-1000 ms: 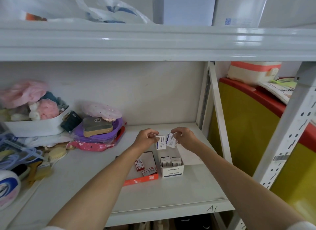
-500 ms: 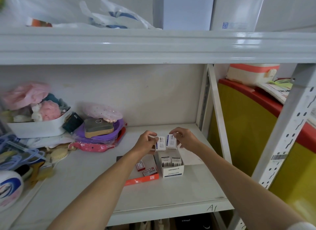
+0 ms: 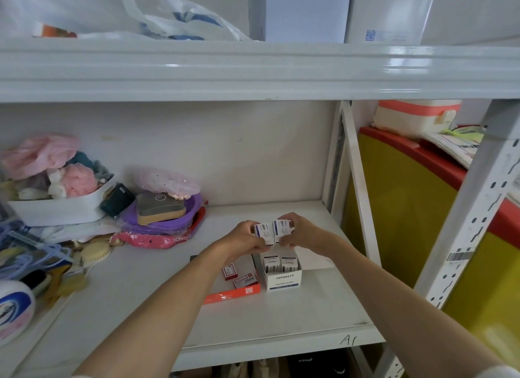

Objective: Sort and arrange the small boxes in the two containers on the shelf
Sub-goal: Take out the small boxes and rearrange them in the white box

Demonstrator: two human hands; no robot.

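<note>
My left hand [image 3: 245,238] grips a small white box with a blue stripe [image 3: 263,233], and my right hand [image 3: 302,233] grips a second box of the same kind [image 3: 282,229]. The two boxes are held upright side by side, touching, just above the back of the white paper-clip container [image 3: 284,281]. Two more white boxes [image 3: 280,263] stand in that container's front. To its left lies a flat orange-edged container [image 3: 233,293] with two small red boxes [image 3: 239,275] in it, partly hidden by my left wrist.
The shelf board [image 3: 281,315] carries a purple basin [image 3: 168,223] with a brush, a pink packet, a white basket [image 3: 59,209] of soft items and clutter at the left. A white upright [image 3: 351,181] bounds the right side. The upper shelf [image 3: 253,71] hangs close overhead.
Both hands came down and closer together, bringing the two white boxes side by side above the paper-clip container.
</note>
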